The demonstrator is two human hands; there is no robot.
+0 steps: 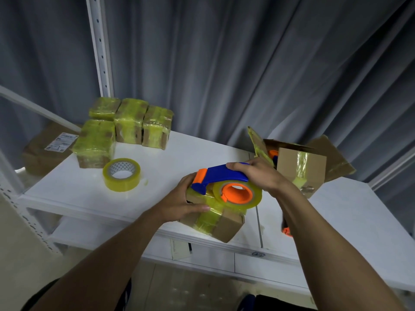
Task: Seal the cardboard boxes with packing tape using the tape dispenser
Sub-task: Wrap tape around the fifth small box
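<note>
**Position.** You held the box (221,223) at the front edge of the white shelf (179,153), with its near corner past the lip. The tape dispenser (222,176) sat on top of it.

**Hands.** Your left hand (179,205) gripped the box's left side, thumb laid across the near face and fingers curled over the far top edge. Your right hand (258,176) was wrapped round the dispenser's blue handle.

**Handling, as judged.**
- The box appeared small and light enough for one hand.
- Its cardboard looked stiff at edges and corners but likely to dent mid-face under pressure.
- The taped bands looked slick, so bare cardboard near a corner was the surer hold.
- The dispenser looked like rigid plastic, best held by the handle and clear of its front end. I could not make out a blade there.

**Appearance.**
- The box was brown cardboard, with a wrinkled band of yellowish clear tape running over the top and down the near face.
- The dispenser was blue with an orange hub and an orange front piece.
- It carried a roll of tape (253,198) in the same yellowish colour.

**Also noted.**
- Four heavily taped boxes (125,126) stood together at the back left.
- A spare roll (121,175) lay flat just in front of them.
- A partly taped box (301,167) sat at the right.
</note>
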